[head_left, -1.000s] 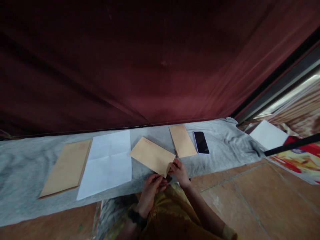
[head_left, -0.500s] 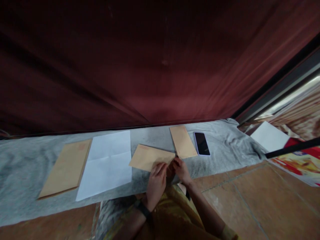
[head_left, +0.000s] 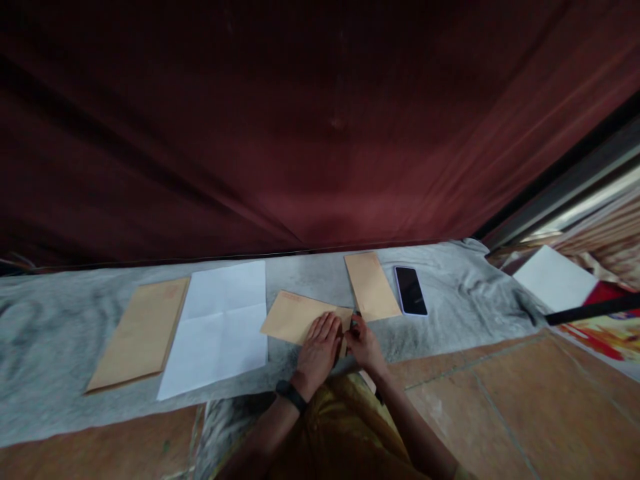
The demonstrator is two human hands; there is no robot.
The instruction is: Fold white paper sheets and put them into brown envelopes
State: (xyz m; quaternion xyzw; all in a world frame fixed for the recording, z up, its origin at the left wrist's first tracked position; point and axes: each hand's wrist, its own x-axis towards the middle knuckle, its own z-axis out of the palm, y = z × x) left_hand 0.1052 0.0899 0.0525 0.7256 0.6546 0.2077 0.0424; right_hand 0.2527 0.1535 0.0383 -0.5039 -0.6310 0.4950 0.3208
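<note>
A tan envelope (head_left: 295, 315) with red print in its upper left corner lies aslant on the grey cloth in front of me. My left hand (head_left: 320, 345) rests on its right part, fingers stretched out and pressing down. My right hand (head_left: 364, 343) is closed at the envelope's right end, and something small and dark shows at its fingertips, too unclear to name. Just beyond that hand lies a second tan envelope (head_left: 373, 287).
A phone (head_left: 411, 291) lies right of the second envelope. To the left are creased white paper sheets (head_left: 220, 333) and a stack of tan envelopes (head_left: 140, 333). A dark red curtain (head_left: 300, 133) hangs behind the grey cloth (head_left: 45, 353). Tiled floor (head_left: 465, 380) borders the front.
My left hand has flattened onto the envelope and shifted slightly right. The right hand has moved a little right and down, apart from the left. The view has shifted slightly.
</note>
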